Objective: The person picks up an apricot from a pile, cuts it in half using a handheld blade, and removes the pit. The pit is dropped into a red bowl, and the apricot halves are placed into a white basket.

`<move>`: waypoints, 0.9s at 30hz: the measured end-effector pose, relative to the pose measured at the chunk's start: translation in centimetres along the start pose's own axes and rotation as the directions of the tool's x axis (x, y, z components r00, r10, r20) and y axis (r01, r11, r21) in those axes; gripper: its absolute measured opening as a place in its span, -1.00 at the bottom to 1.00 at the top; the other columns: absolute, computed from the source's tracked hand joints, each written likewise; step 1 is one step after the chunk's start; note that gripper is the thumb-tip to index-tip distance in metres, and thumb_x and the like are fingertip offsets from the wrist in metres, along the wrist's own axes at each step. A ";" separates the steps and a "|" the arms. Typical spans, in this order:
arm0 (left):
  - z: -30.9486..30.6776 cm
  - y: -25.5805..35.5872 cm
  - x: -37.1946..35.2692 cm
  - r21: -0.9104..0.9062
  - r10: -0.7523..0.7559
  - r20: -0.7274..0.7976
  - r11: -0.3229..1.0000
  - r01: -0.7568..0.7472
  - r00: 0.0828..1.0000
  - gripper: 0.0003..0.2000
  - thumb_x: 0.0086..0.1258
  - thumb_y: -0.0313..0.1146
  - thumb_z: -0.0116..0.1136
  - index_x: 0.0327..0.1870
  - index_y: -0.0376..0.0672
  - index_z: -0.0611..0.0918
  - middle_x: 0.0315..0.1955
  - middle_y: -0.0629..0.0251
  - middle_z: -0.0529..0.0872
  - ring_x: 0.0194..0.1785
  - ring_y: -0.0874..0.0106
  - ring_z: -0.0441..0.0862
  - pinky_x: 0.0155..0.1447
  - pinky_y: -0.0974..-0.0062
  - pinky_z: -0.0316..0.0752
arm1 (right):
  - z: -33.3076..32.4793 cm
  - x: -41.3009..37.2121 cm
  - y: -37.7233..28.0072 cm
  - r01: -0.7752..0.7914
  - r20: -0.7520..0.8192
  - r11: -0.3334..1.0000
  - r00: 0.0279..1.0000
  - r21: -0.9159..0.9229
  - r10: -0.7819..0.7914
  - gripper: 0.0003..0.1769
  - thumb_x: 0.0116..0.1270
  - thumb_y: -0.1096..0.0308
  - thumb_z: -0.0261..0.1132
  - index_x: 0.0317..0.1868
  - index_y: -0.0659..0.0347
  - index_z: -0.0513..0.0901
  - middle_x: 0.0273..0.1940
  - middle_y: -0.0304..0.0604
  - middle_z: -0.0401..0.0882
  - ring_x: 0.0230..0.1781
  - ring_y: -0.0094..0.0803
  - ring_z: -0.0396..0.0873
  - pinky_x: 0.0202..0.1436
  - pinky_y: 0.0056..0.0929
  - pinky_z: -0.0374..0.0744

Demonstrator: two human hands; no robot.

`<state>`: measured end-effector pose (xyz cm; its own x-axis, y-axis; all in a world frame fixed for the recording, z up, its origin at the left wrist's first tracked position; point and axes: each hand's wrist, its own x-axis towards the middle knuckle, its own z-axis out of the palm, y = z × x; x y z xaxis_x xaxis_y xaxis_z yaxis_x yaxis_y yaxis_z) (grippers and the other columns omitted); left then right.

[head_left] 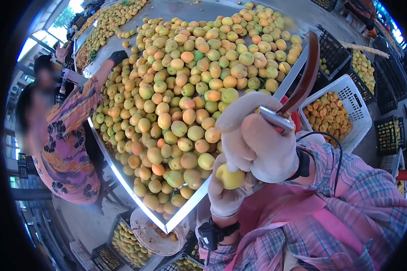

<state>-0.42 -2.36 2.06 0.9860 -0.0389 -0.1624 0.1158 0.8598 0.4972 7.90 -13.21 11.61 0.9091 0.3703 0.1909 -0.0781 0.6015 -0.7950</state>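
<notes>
My left hand [226, 194], in a pale glove, is closed around a yellow-green apricot [230, 176] by the corner of the metal-rimmed table [185, 208]. Just above it, my gloved right hand [260, 142] grips a knife [308, 74]; its long, curved brown part rises from the fist and a short metal part shows at the fingers. The right fingers reach down close to the apricot's top. A big heap of apricots [181, 113], green to orange, covers the table in front of both hands.
A white crate [359, 101] of apricot halves [328, 115] stands at the right. Below the table corner is a white bucket [156, 241], beside a black crate of apricots [129, 244]. At left, another person [68, 144] reaches a dark-gloved hand [118, 57] to the heap's edge.
</notes>
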 end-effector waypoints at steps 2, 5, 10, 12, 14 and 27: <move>1.0 0.3 -0.2 0.115 0.005 -0.020 0.993 -0.002 1.000 -0.22 0.20 0.27 0.23 0.20 -0.23 0.36 -0.07 0.16 0.57 -0.17 0.40 0.63 -0.14 0.60 0.57 | 0.4 0.0 0.0 -0.023 -0.053 1.000 0.998 0.002 0.023 -0.85 0.38 0.42 0.18 -0.19 0.27 0.65 -0.54 -0.39 0.53 -0.60 -0.73 0.39 -0.54 -0.66 0.30; 0.2 0.0 -0.2 0.237 -0.001 -0.029 0.972 0.008 1.000 -0.16 0.17 0.34 0.22 0.20 -0.27 0.36 -0.09 0.18 0.58 -0.21 0.43 0.64 -0.17 0.62 0.55 | 0.4 0.2 0.3 0.175 0.094 0.945 0.983 -0.277 -0.155 -0.84 0.39 0.35 0.23 -0.18 0.26 0.67 -0.41 -0.38 0.56 -0.40 -0.68 0.46 -0.29 -0.59 0.41; -0.3 0.6 -0.2 0.353 -0.067 0.072 0.935 0.038 0.995 -0.08 0.12 0.44 0.18 0.17 -0.35 0.39 -0.19 0.20 0.61 -0.31 0.53 0.62 -0.31 0.68 0.49 | -0.7 0.9 0.9 -0.071 0.137 0.997 0.988 0.010 0.069 -0.79 0.42 0.28 0.26 -0.14 0.27 0.65 -0.40 -0.36 0.58 -0.42 -0.70 0.47 -0.45 -0.63 0.39; -0.2 -0.1 -0.1 0.267 0.045 0.014 0.963 -0.047 0.999 -0.27 0.30 0.22 0.20 0.12 -0.37 0.42 -0.23 0.22 0.62 -0.33 0.58 0.59 -0.34 0.67 0.48 | -0.4 1.3 1.1 -0.148 0.113 0.989 0.983 0.016 0.145 -0.77 0.48 0.40 0.01 -0.13 0.37 0.56 -0.66 -0.39 0.44 -0.72 -0.74 0.30 -0.65 -0.69 0.23; -1.3 0.4 -0.3 0.291 -0.025 -0.045 0.956 0.037 0.999 -0.43 0.33 0.01 0.22 0.07 -0.36 0.45 -0.23 0.20 0.63 -0.32 0.51 0.61 -0.31 0.60 0.50 | -0.3 1.4 1.2 -0.188 0.081 0.982 0.979 -0.018 0.189 -0.81 0.44 0.36 0.11 -0.17 0.31 0.58 -0.61 -0.40 0.46 -0.66 -0.73 0.33 -0.60 -0.67 0.28; -3.1 -1.6 0.1 0.802 0.444 -0.111 0.568 -0.184 0.889 -0.60 0.03 -0.51 0.34 -0.04 -0.26 0.55 -0.19 0.06 0.63 -0.16 0.07 0.60 -0.06 0.27 0.50 | -0.6 1.1 5.7 0.290 0.123 0.775 0.955 -0.562 -0.269 -0.76 0.13 0.26 0.43 -0.23 0.14 0.63 -0.49 -0.41 0.52 -0.50 -0.60 0.47 -0.44 -0.55 0.46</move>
<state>-0.87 -2.15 -1.41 0.9149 0.4032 -0.0180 -0.0188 0.0871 0.9960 8.73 -9.80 6.91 0.8393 0.2790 0.4666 0.4331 0.1759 -0.8840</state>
